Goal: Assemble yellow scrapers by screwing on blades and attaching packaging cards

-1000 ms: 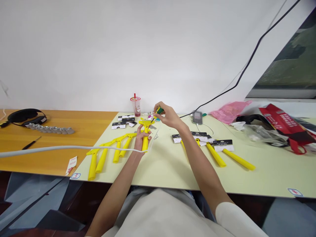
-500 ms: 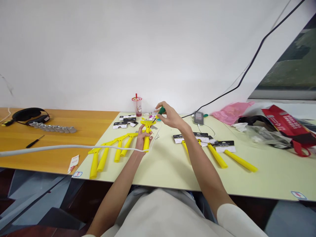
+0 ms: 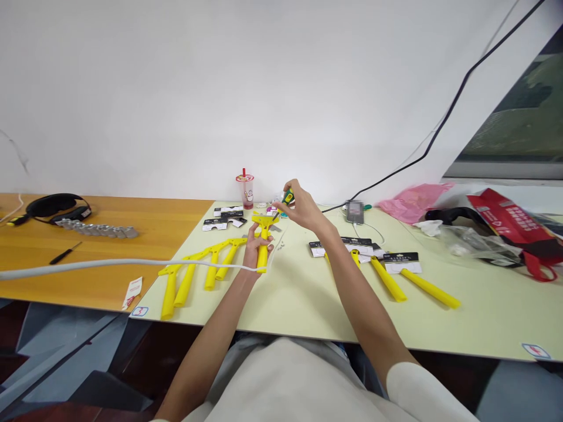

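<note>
My left hand (image 3: 252, 251) is closed around the handle of a yellow scraper (image 3: 263, 258), its wide head pointing up and away from me. A screwdriver (image 3: 288, 197) with a green and yellow handle is pinched in the fingers of my right hand (image 3: 303, 206). Its shaft slants down to the scraper's head; whether the tip sits in a screw is too small to tell. Left of my left hand, several yellow scraper handles (image 3: 185, 284) lie in a row. Tiny screws (image 3: 280, 246) appear scattered just right of the held scraper.
Yellow scrapers (image 3: 389, 281) with black-and-white cards lie at right. Black-and-white cards (image 3: 215, 224) and a drink cup (image 3: 247, 192) stand behind. A phone (image 3: 355, 212), red bag (image 3: 519, 223), headphones (image 3: 57, 206) and another screwdriver (image 3: 65, 253) surround the work area. A white cable (image 3: 132, 262) crosses the left foreground.
The screwdriver's handle has turned in my right fingers, now showing more yellow. Both hands stay in nearly the same place, and the view has shifted slightly.
</note>
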`<state>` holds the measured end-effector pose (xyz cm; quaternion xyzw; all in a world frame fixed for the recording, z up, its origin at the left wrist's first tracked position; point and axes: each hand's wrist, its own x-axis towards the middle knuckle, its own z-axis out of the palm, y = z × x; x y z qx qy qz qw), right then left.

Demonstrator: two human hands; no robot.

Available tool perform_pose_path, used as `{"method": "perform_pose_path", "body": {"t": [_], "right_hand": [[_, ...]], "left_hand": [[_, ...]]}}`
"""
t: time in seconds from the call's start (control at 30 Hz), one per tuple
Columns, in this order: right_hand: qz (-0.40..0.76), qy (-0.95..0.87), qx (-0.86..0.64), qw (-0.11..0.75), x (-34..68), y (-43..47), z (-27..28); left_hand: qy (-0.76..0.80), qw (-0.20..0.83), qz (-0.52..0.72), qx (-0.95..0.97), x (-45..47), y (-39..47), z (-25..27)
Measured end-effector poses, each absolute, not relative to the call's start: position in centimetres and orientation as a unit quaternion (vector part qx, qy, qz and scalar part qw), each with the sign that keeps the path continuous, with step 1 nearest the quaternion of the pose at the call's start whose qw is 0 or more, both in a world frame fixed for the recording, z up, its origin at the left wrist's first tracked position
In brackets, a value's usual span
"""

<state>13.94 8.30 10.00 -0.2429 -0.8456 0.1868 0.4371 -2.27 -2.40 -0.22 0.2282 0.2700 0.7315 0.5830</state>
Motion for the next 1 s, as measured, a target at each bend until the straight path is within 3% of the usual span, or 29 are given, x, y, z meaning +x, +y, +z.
{"method": "perform_pose_path", "body": {"t": [0.33,0.5,0.7,1.0], "right_hand": [[0.198,-0.863,-0.200,0.420,13.9,8.0,10.2],[0.275,-0.851,-0.159,0.419,14.4,7.4,10.8],[0.237,-0.836,-0.181,0.461,14.5,7.2,11.5],[0.239,-0.848,-0.147,0.449,14.5,6.7,11.4]], "left_hand": [[0.252,0.597,0.729,0.220,-2.4,-2.1,-0.6],[0.239,0.607,0.727,0.214,-2.4,-2.3,-0.5],[0.227,0.621,0.712,0.238,-2.3,-2.7,0.0],[0.212,0.628,0.711,0.236,-2.0,-2.9,0.3]]}}
